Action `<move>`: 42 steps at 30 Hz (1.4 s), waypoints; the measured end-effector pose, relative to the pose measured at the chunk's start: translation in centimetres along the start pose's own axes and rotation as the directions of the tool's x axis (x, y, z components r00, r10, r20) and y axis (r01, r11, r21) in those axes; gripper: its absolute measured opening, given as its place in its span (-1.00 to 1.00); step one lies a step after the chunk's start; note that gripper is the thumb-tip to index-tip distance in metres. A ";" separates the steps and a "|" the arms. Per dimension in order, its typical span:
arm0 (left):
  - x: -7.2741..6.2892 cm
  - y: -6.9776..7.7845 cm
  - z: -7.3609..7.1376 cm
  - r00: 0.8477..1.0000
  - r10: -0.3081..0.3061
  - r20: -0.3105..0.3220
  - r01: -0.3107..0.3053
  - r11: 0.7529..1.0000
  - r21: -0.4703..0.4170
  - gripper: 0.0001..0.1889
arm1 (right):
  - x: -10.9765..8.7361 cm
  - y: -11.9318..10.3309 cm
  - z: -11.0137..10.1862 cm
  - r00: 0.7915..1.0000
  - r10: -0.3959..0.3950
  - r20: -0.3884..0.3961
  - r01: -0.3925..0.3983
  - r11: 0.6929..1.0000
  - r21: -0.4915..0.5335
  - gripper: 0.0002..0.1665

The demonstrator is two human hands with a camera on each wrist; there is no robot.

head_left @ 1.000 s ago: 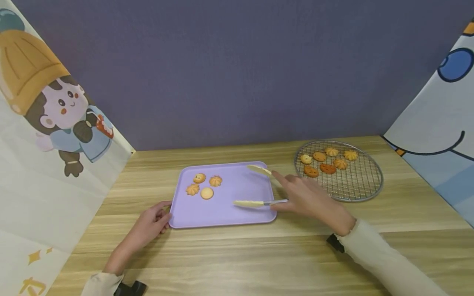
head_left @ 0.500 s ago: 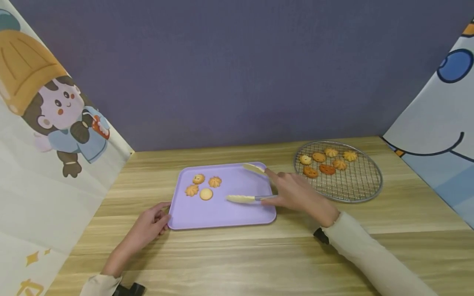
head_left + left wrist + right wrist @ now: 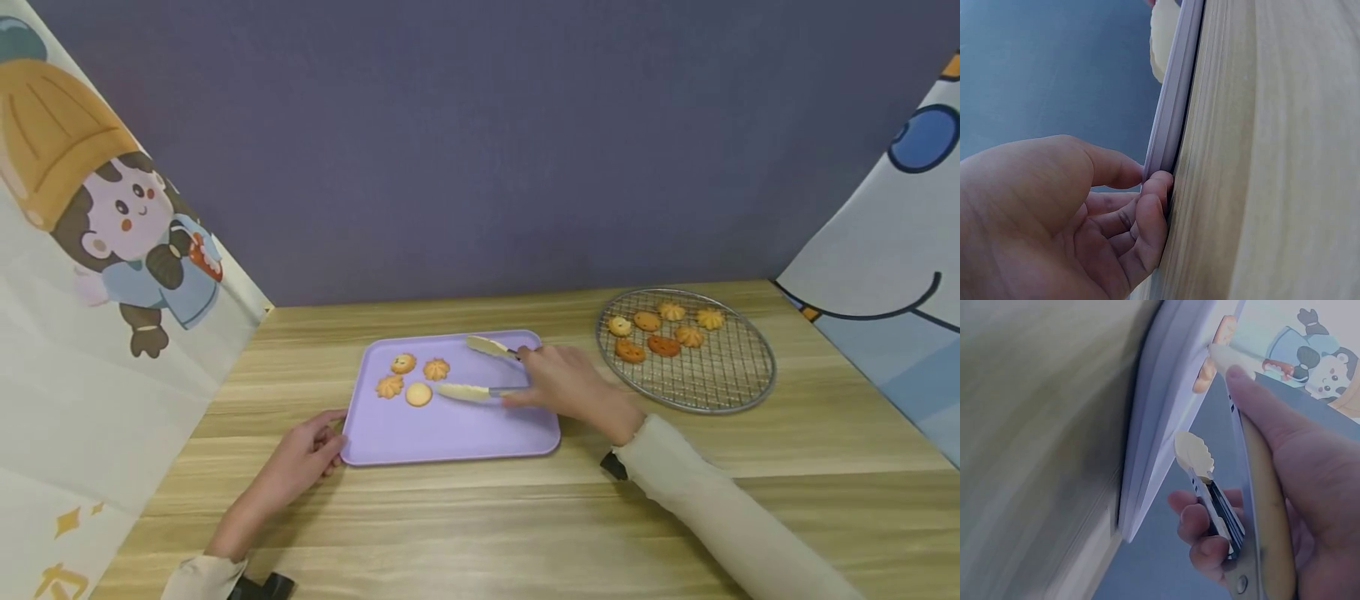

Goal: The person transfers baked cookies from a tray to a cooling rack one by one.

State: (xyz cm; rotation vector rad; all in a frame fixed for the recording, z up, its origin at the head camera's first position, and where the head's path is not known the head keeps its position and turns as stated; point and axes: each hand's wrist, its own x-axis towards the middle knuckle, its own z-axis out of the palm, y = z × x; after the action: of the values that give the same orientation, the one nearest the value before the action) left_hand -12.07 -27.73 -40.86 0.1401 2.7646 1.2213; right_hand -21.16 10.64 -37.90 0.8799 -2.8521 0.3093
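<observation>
In the head view, a purple tray (image 3: 465,435) lies on the wooden table. Its left half bears several cookies: a round plain cookie (image 3: 418,394), a flower-shaped cookie (image 3: 437,369), another ridged one (image 3: 389,386) and one with a face (image 3: 403,363). My left hand (image 3: 303,450) pinches the tray's left edge, thumb at the rim and fingertips low against its side. My right hand (image 3: 566,383) holds metal tongs (image 3: 1266,506) with cream scalloped tips. The tongs are spread over the tray, the nearer tip (image 3: 462,392) just right of the round cookie; I cannot tell whether they touch.
A round wire cooling rack (image 3: 712,375) stands at the right, behind my right forearm, with several cookies (image 3: 663,345) on its left and back. A dark blue panel (image 3: 480,150) rises behind the table, with printed panels (image 3: 112,275) at both sides.
My right hand has moved left over the tray with the tongs, bringing their tips close to the cookies. The gap between the tips has narrowed. My left hand stays at the tray's edge.
</observation>
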 end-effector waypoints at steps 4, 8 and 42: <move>0.0 0.1 0.0 1.000 0.000 0.000 0.000 1.000 0.004 -0.55 | 0.8 -0.6 0.2 1.000 0.005 0.028 -0.005 1.000 0.028 -0.34; 0.0 0.1 -0.1 1.000 -0.001 -0.002 0.001 1.000 0.010 -0.55 | 1.5 -1.1 0.5 0.999 -0.028 0.039 0.025 0.998 0.061 -0.39; -0.2 0.1 -0.2 1.000 0.006 0.007 -0.006 1.000 -0.002 -0.54 | 1.8 -1.7 1.5 0.996 -0.085 0.026 0.081 0.987 0.136 -0.54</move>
State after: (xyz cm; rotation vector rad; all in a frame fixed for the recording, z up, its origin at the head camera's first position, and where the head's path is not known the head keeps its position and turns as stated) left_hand -11.93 -27.77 -40.64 0.1516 2.7589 1.2225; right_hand -21.79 7.91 -38.75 1.0341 -2.8409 0.4865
